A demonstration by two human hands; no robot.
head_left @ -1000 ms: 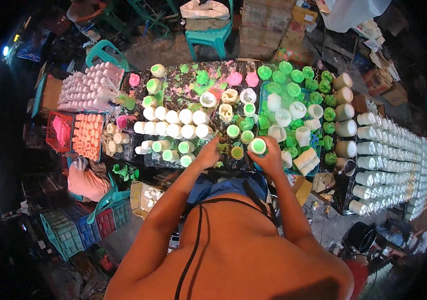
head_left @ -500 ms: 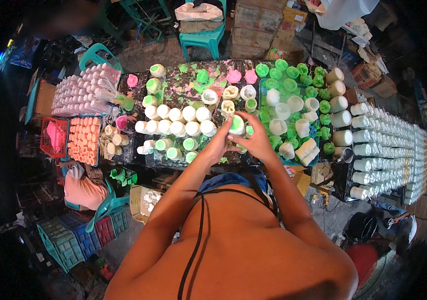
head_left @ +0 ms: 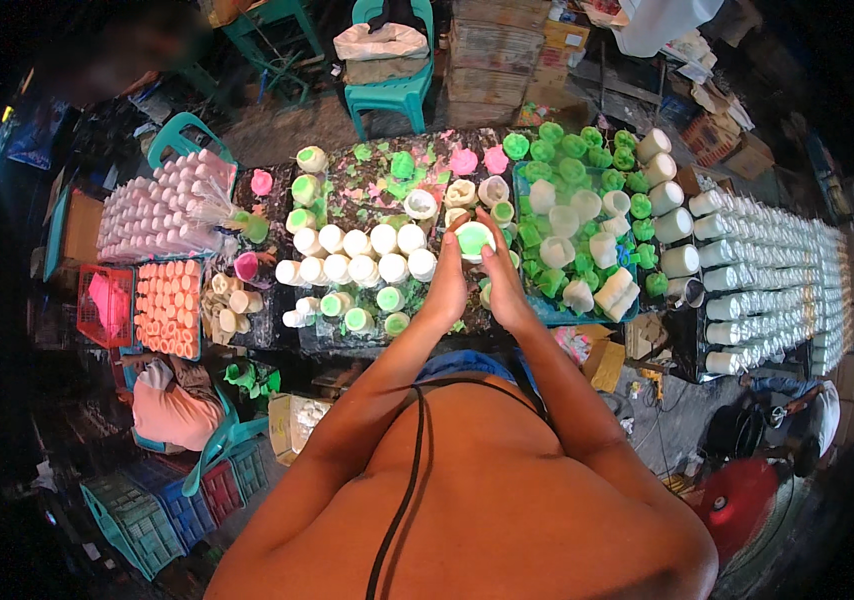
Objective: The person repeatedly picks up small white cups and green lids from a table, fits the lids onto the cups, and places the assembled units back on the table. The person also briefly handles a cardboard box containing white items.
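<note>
Between my left hand and my right hand is a white round mould-like piece with a bright green face. Both palms press in from its sides, and the fingers close around it. Just left of my hands stand rows of white cylindrical pieces. Several green-faced white pieces lie in front of those rows. Beyond my hands are cream-coloured hollow pieces and a white ring-shaped cup.
A blue-green tray at right holds green and whitish cup shapes. Farther right are rows of white cylinders. Pink pieces and an orange-piece tray are at left. A person in a peach top sits near the left end.
The green-faced piece has turned so that its face shows rounder, and both hands now cup it more evenly from the sides. The whole view has shifted slightly.
</note>
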